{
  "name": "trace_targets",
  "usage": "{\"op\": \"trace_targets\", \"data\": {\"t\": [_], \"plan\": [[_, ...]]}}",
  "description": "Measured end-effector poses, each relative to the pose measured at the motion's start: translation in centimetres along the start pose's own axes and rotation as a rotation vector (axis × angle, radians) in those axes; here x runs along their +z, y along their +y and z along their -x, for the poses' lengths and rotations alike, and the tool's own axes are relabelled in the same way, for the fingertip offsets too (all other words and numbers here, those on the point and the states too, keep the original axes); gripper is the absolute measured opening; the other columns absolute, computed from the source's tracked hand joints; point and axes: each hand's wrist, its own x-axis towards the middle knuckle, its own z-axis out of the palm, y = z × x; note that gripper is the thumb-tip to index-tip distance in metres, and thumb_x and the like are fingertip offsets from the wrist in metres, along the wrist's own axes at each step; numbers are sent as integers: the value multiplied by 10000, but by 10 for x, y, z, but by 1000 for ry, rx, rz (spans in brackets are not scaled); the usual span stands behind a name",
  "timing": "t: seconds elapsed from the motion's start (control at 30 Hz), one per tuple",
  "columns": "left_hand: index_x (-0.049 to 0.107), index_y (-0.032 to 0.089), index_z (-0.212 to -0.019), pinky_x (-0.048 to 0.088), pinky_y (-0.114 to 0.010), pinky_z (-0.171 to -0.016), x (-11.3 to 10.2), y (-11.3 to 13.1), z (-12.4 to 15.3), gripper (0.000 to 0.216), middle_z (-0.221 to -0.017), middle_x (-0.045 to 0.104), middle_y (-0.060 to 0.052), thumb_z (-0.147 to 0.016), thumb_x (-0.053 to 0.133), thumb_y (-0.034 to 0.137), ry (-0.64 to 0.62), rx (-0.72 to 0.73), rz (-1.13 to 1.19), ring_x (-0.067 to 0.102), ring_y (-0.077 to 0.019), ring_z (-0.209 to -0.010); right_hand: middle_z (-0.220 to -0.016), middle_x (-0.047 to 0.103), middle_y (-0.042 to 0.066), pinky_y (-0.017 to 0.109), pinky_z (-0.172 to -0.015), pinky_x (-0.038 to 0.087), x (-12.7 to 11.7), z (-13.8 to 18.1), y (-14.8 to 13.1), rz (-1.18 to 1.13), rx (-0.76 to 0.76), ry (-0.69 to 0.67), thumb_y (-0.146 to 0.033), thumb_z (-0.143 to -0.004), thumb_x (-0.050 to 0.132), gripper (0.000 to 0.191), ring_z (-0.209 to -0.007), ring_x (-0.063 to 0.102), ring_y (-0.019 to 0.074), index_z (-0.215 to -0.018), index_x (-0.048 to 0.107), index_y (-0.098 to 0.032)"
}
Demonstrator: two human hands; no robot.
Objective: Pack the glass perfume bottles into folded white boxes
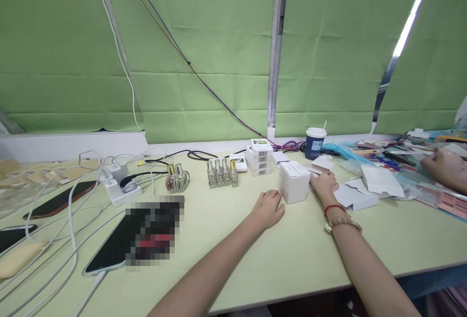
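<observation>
A white cardboard box (294,183) stands upright on the pale green table between my hands. Just left of it, my left hand (269,208) rests on the tabletop, fingers loosely bent, thumb apart, holding nothing. On the box's other side, my right hand (324,184) has its fingers curled beside a folded white paper piece (322,163); what lies within them is hidden. Small white boxes with barcodes (260,157) are stacked behind. To their left stand several small glass bottles with gold and silver caps (222,173), and a cluster of rounder bottles (177,179).
A dark blue lidded cup (314,144) with a straw stands at the back. Opened white cartons (381,181) and clutter lie rightward, near another person's hand (447,167). On the left are a charging tablet (113,244), a phone (60,199), a power strip (118,185) and tangled white cables.
</observation>
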Motion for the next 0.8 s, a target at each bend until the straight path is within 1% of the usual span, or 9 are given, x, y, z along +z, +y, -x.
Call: {"op": "trace_targets", "data": {"t": [0.1, 0.2, 0.27, 0.33, 0.43, 0.5, 0.6, 0.67, 0.8], "plan": [[569, 112, -1142, 370, -397, -970, -1, 2, 0, 374, -1202, 578, -121, -858, 377, 261, 26, -4, 0, 504, -235, -1130, -1324, 362, 272, 434, -930, 388, -2, 0, 1, -60, -38, 17, -364, -743, 500, 704, -1059, 539, 362, -1300, 387, 53], [615, 137, -1063, 401, -394, -900, -2, 4, 1, 332, -1065, 638, -98, -850, 373, 216, 96, -25, -6, 560, -225, -1006, -1326, 330, 264, 394, -860, 436, -3, -1, 2, -138, -78, 51, -360, -730, 493, 666, -967, 581, 327, -1257, 426, 42], [628, 142, -1027, 411, -384, -870, -3, 5, 1, 316, -1016, 651, -91, -843, 377, 192, 160, -35, -8, 570, -220, -961, -1315, 332, 244, 398, -856, 439, -5, -3, 1, -259, -132, 137, -343, -718, 485, 625, -969, 573, 314, -1236, 450, 5], [635, 141, -985, 424, -367, -838, -3, 4, 3, 292, -988, 655, -89, -830, 389, 171, 217, -24, -1, 576, -214, -929, -1307, 334, 228, 409, -886, 430, -7, -4, -2, -400, -224, 261, -318, -713, 476, 606, -1019, 545, 308, -1239, 456, -19], [632, 145, -919, 441, -323, -763, -4, 1, 10, 261, -902, 660, -76, -803, 398, 139, 305, 54, 28, 583, -187, -839, -1305, 324, 217, 406, -959, 403, -12, -3, -10, -532, -412, 445, -280, -727, 462, 594, -1141, 470, 292, -1262, 452, -21], [623, 149, -886, 439, -290, -698, -7, -1, 19, 253, -821, 653, -64, -786, 392, 121, 370, 133, 53, 574, -167, -767, -1269, 352, 206, 396, -985, 394, -14, -1, -15, -580, -526, 525, -269, -744, 460, 556, -1168, 446, 272, -1245, 483, -28], [612, 154, -832, 413, -248, -608, -15, -3, 36, 249, -724, 628, -49, -771, 376, 104, 431, 219, 101, 549, -141, -681, -1192, 426, 175, 397, -978, 406, -11, 3, -16, -594, -604, 523, -249, -735, 482, 483, -1126, 471, 255, -1173, 564, -63], [611, 159, -812, 380, -224, -548, -20, -6, 49, 248, -663, 602, -32, -763, 375, 101, 426, 218, 140, 519, -117, -605, -1156, 465, 158, 407, -952, 428, -7, 3, -14, -595, -606, 494, -226, -710, 495, 460, -1101, 483, 255, -1133, 605, -82], [607, 170, -821, 286, -205, -458, -26, -16, 74, 255, -480, 431, 46, -742, 377, 94, 338, 168, 221, 338, -73, -422, -1110, 497, 150, 359, -755, 523, -5, 1, -12, -698, -496, 494, -277, -699, 558, 438, -1019, 516, 245, -1085, 648, -90]]}}
